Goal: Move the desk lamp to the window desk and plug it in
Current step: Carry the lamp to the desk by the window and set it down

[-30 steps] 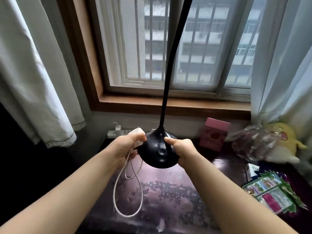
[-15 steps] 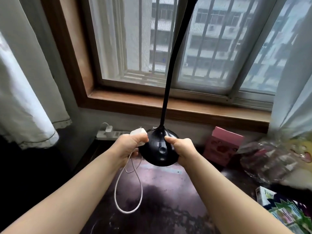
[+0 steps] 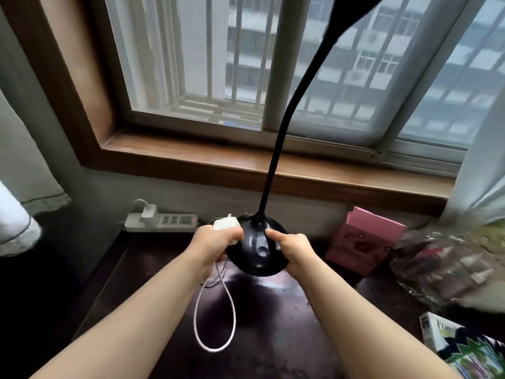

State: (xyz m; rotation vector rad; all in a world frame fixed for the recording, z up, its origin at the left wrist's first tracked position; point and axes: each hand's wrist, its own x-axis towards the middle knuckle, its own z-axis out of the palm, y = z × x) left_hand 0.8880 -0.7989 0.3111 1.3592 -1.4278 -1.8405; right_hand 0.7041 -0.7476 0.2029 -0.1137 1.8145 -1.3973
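A black desk lamp with a round base (image 3: 257,250) and a long bent neck (image 3: 276,149) is held just above the dark window desk (image 3: 153,269). My left hand (image 3: 216,244) grips the base's left side together with the lamp's white plug (image 3: 225,227). Its white cord (image 3: 214,318) hangs in a loop below that hand. My right hand (image 3: 291,251) grips the base's right side. A white power strip (image 3: 169,222) lies at the desk's back left, under the window sill, with a white charger (image 3: 149,212) plugged in.
A pink box (image 3: 363,242) stands at the back right beside a crumpled clear plastic bag (image 3: 448,263). A printed box and colourful packets (image 3: 464,348) lie at the front right. White curtains (image 3: 16,220) hang at both sides of the window.
The view has moved closer to the window and the desk. Both hands keep the same hold on the lamp base, which now sits nearer the power strip and the wall.
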